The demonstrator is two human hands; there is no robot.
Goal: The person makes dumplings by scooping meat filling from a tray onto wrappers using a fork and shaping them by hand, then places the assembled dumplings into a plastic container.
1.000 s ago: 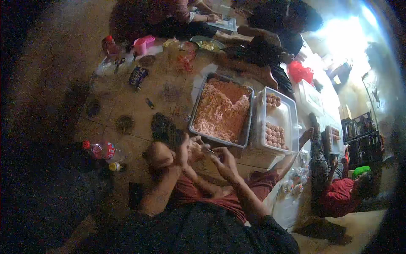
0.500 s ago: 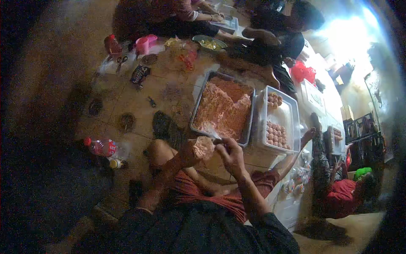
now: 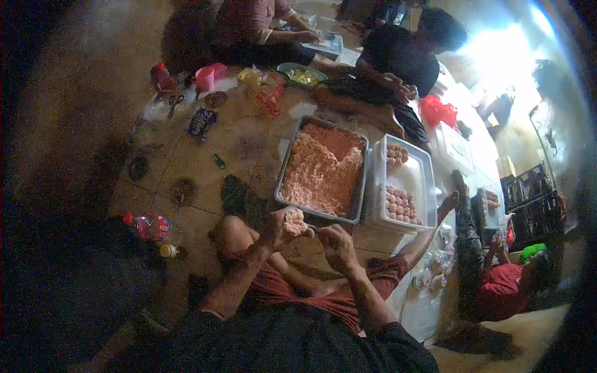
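Note:
My left hand [image 3: 272,232] is closed around a lump of pinkish mixture [image 3: 294,221] that bulges out above the fist. My right hand [image 3: 337,246] is closed on the handle of a small spoon [image 3: 309,231], whose tip is at the lump's right side. Just beyond my hands lies a large tray [image 3: 318,214] holding a broad mass of the same pinkish mixture [image 3: 317,177], scooped lower at its far end. Right of it stands a clear plastic box [image 3: 429,186] with rows of round balls [image 3: 401,204] and a smaller group at its far end.
To the left on the tiled floor are a red-capped bottle [image 3: 150,227], a small jar [image 3: 169,250] and a dark packet [image 3: 202,123]. Pink cups [image 3: 204,79] and a bowl [image 3: 303,74] lie farther off. Co-workers sit ahead and at right, one in a red shirt [image 3: 497,289].
The spoon has moved from above the tray's near edge down to the lump in my left hand. My right hand has turned and lowered slightly. The view has shifted a little.

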